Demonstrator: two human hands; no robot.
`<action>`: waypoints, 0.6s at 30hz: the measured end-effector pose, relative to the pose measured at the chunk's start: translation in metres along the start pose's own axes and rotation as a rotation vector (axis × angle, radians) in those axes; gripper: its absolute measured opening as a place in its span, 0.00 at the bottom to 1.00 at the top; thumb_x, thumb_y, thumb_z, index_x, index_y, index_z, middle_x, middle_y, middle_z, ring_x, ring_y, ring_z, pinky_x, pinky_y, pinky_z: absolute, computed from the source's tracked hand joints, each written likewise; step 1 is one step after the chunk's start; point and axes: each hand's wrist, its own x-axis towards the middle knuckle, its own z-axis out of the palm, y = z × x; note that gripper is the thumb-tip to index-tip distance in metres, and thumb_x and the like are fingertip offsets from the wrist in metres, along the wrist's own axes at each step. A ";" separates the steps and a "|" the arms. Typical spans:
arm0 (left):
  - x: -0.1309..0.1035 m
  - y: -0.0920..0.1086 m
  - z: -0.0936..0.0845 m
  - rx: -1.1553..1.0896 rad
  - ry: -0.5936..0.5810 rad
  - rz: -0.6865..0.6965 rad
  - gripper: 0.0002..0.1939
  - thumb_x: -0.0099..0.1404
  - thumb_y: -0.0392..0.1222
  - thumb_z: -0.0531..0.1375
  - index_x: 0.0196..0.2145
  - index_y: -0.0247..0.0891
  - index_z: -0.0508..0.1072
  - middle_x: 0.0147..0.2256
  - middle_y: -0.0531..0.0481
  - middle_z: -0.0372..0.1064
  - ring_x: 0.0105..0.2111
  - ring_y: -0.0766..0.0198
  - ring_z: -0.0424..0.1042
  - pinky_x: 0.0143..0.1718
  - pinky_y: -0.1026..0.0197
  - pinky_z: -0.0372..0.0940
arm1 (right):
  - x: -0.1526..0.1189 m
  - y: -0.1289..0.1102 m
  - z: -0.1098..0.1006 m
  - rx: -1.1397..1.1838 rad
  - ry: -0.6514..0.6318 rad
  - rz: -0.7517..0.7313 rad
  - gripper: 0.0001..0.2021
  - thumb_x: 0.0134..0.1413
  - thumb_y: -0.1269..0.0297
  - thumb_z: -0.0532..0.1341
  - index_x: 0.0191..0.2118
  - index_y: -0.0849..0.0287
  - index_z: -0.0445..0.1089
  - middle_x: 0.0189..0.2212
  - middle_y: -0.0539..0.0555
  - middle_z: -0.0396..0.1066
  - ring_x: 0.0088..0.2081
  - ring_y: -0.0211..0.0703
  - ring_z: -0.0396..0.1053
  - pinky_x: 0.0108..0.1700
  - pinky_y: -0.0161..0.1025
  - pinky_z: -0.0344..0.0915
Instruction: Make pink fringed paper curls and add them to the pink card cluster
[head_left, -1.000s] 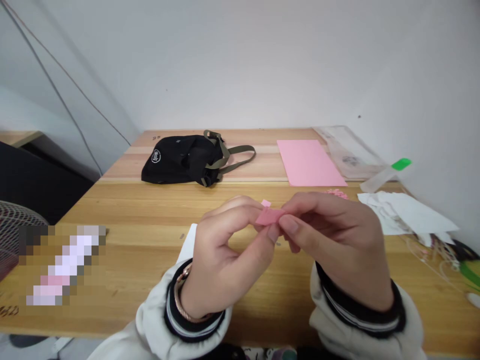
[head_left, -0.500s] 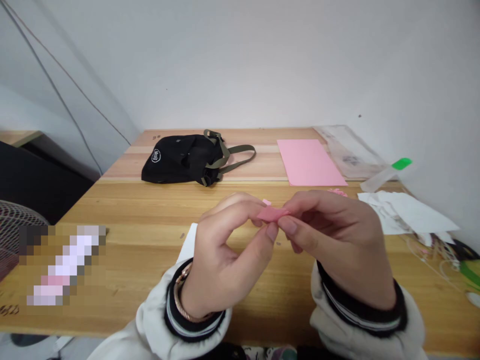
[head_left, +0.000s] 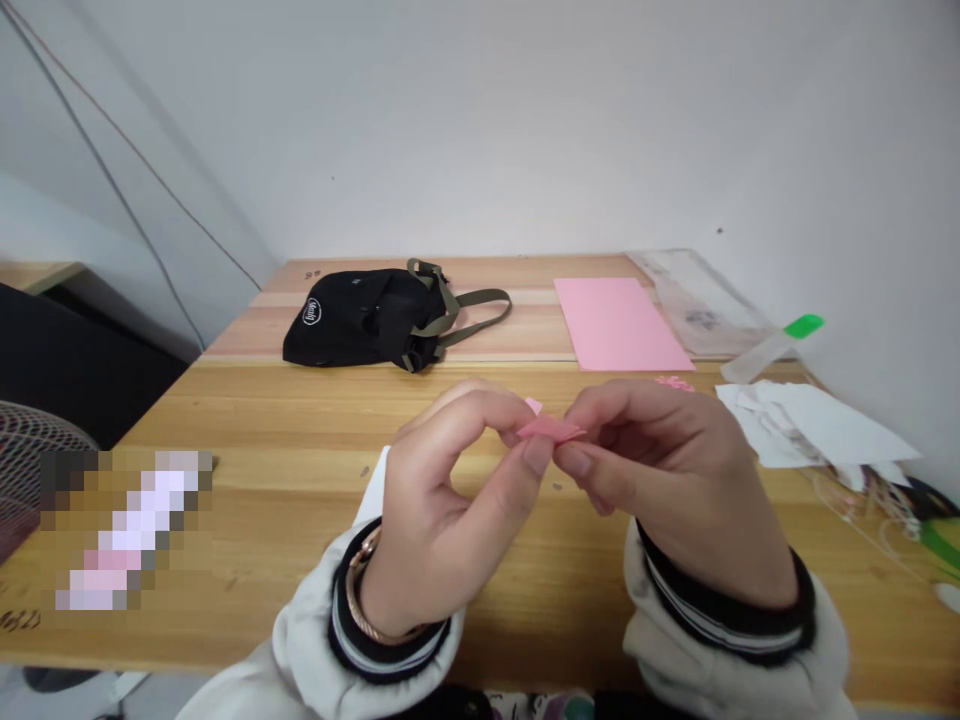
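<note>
A small folded piece of pink paper is held above the wooden table, with a narrow tab sticking up at its upper left. My left hand pinches it between thumb and forefinger from the left. On the other side, the thumb and fingertips of my right hand close on the paper's right tip. The fingertips hide part of the folds.
A black bag lies at the back left of the table. At the back right are a pink sheet, clear plastic, a green-capped tube, small pink scraps and white paper. A fan stands left.
The pink paper has turned slightly, so its right tip shows more. My right fingers have shifted a little right and down along it; my left thumb stays pressed on it.
</note>
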 end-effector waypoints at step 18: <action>0.000 0.000 -0.002 0.014 -0.061 -0.003 0.04 0.61 0.36 0.56 0.31 0.38 0.70 0.27 0.48 0.67 0.30 0.63 0.66 0.33 0.59 0.64 | 0.004 -0.005 0.004 0.044 -0.041 0.085 0.10 0.40 0.59 0.68 0.25 0.60 0.69 0.15 0.45 0.62 0.16 0.28 0.56 0.16 0.29 0.54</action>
